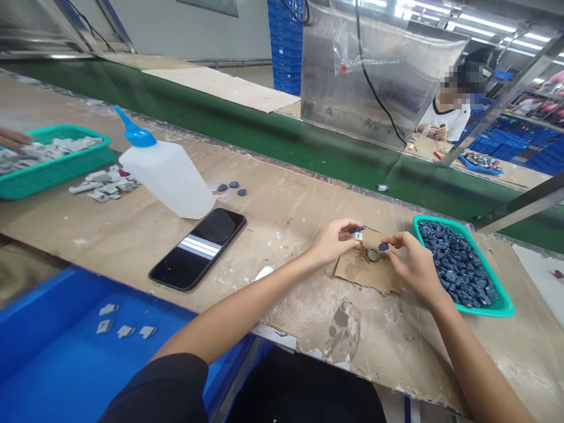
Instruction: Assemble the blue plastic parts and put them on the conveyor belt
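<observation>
My left hand (337, 239) is closed on a small white plastic piece (356, 235). A dark bluish part and a thin dark sliver show at the top of that grip; whether they belong to the piece I cannot tell. Between the thumb and fingertips of my right hand (413, 261) is a small dark blue piece (383, 247). Under and between both hands, a round, shallow cap (373, 255) rests on a torn cardboard sheet (365, 277). Just right of my right hand, a green basket (506, 306) holds many similar dark blue pieces (458, 264).
A white squeeze bottle (170, 176) with blue nozzle stands near a black phone (198, 249). Loose white pieces (108, 183) lie beside another green basket (61, 170), where another person's hand (13, 139) reaches in. A blue bin (66, 364) sits below the table edge. A co-worker (449, 114) sits across.
</observation>
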The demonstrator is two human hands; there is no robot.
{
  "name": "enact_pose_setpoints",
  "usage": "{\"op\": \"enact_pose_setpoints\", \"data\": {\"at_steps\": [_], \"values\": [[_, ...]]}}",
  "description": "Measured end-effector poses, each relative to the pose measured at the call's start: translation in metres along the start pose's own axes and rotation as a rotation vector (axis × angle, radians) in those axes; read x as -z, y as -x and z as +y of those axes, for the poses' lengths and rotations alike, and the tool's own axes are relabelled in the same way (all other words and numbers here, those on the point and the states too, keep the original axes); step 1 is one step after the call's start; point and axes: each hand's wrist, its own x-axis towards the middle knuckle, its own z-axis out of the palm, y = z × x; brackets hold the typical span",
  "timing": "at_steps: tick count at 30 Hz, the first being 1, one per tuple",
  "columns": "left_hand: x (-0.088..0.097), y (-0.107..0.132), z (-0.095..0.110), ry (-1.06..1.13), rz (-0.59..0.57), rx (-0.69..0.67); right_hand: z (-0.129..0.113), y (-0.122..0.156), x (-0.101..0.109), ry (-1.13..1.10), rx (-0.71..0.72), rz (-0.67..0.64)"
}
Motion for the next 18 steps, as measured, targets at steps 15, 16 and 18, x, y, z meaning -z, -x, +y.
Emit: {"op": "enact_pose_setpoints", "data": {"at_steps": [15, 16, 18], "values": [[0.0, 0.011, 0.013, -0.425, -0.021, -0.184, -0.027, -0.013, -0.015, -0.817, -0.248, 0.163], [0.0, 0.011, 0.014, -0.429, -0.013, -0.188, -0.027, -0.01, -0.014, -0.792, -0.247, 0.168], [-0.002, 0.012, 0.02, -0.415, -0.002, -0.223, -0.024, -0.001, -0.009, -0.693, -0.243, 0.198]]}}
